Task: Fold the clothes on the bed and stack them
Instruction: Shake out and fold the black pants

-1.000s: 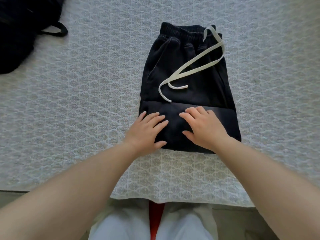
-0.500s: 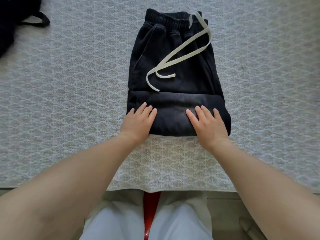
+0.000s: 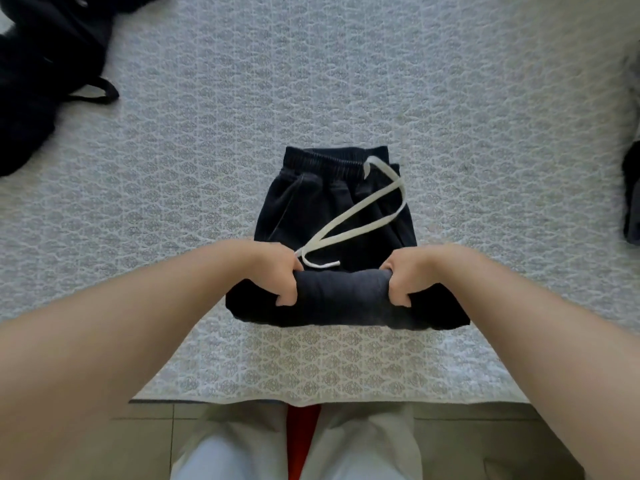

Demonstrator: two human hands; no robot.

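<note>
Black trousers [image 3: 332,216] lie mid-frame on patterned grey bedspread [image 3: 207,140], folded short, elastic waistband at far end, white drawstring [image 3: 360,216] trailing diagonally across front. Near edge bunched into thick roll, lifted toward you. Your left hand [image 3: 280,278] grips roll's left part, fingers curled over top, thumb tucked under. Your right hand [image 3: 401,278] grips right part same way, fingers closed round fabric. Other dark clothes [image 3: 38,81] heaped upper left of frame; another dark item [image 3: 632,199] at right edge.
</note>
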